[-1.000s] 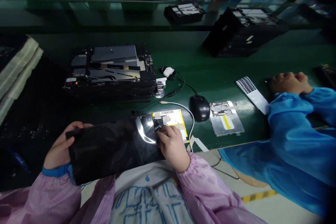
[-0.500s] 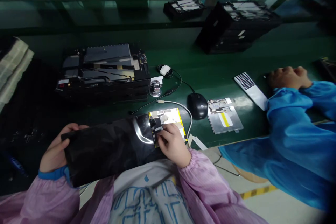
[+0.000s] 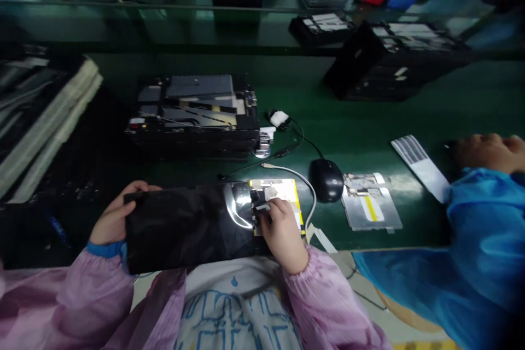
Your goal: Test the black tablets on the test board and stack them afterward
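My left hand (image 3: 117,213) grips the left end of a thin black screen panel (image 3: 184,229), thumb on top and fingers beneath. The panel lies almost level above the table's near edge, a bright reflection at its right end. My right hand (image 3: 284,232) is closed at that end, thumb and fingertips pinched on a small dark connector piece (image 3: 262,208). Beneath it lies a silvery tablet part with yellow edges (image 3: 293,188), partly covered by the hand. What exactly the fingertips pinch is hidden.
A black mouse (image 3: 326,180), a white cable (image 3: 309,197) and a metal plate with a yellow strip (image 3: 373,213) lie to the right. Stacked black panels (image 3: 192,136) stand behind. A co-worker's blue sleeve (image 3: 488,229) rests at the right, near a white card (image 3: 422,167).
The view has shifted, so the scene sits further right and slightly lower. The panel looks a little more level. Both hands keep their places on the parts.
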